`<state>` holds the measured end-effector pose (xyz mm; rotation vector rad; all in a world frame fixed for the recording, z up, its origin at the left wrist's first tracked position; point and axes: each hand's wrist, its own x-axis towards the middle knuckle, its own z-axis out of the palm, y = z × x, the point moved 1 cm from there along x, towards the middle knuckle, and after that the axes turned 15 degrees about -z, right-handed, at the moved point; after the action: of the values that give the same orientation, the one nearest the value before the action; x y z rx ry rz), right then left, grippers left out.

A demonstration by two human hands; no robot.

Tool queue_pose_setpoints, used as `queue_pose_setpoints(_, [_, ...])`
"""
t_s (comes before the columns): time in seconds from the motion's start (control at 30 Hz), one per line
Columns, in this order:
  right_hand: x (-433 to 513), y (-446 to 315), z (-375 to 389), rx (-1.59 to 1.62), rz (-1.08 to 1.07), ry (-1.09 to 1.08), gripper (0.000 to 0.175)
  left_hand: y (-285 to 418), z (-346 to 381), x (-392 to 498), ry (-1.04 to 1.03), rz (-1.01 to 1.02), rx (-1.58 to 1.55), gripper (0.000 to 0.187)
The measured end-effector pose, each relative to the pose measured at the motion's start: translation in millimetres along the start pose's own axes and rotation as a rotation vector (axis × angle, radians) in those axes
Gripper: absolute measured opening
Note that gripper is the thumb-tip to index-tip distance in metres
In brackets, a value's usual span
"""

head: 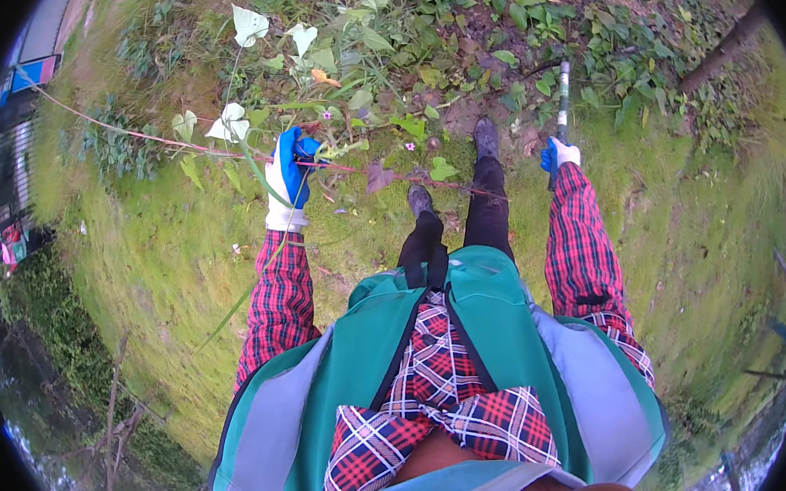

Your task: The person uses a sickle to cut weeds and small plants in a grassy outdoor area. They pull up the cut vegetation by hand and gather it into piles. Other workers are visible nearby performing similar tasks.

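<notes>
My left hand (292, 168), in a blue and white work glove, is closed around vine stems. A long reddish vine stem (125, 131) runs from the far left through it and on to the right, across my leg. Pale heart-shaped leaves (229, 124) and a long grass blade hang about that hand. My right hand (561, 155), in a like glove, grips the dark lower end of a straight handle (564, 96) that points away from me. Whatever is at the handle's far end is hidden or cannot be made out among the leaves.
Leafy creepers (522, 13) and weeds cover the ground ahead. A thin tree trunk (720, 50) leans at the upper right. Short grass (176, 277) lies around my booted feet (486, 138). Bushes and bare branches (116, 424) stand at the lower left. A person (14, 243) is at the far left.
</notes>
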<state>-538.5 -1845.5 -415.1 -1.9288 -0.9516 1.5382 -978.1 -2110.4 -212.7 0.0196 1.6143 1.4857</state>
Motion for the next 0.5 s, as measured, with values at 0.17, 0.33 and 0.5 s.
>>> queue_pose_setpoints(0.17, [54,38,32,-0.137,0.042,0.018,0.022,24,15,1,0.006,0.051,0.202,0.027])
queue_pose_setpoints(0.33, [44,58,-10,-0.17,0.14,-0.013,0.025,41,23,13,-0.017,0.01,0.155,0.024])
queue_pose_setpoints(0.5, [-73,84,-141,-0.347,0.128,-0.074,0.026,75,-36,47,-0.118,-0.159,-0.372,0.033])
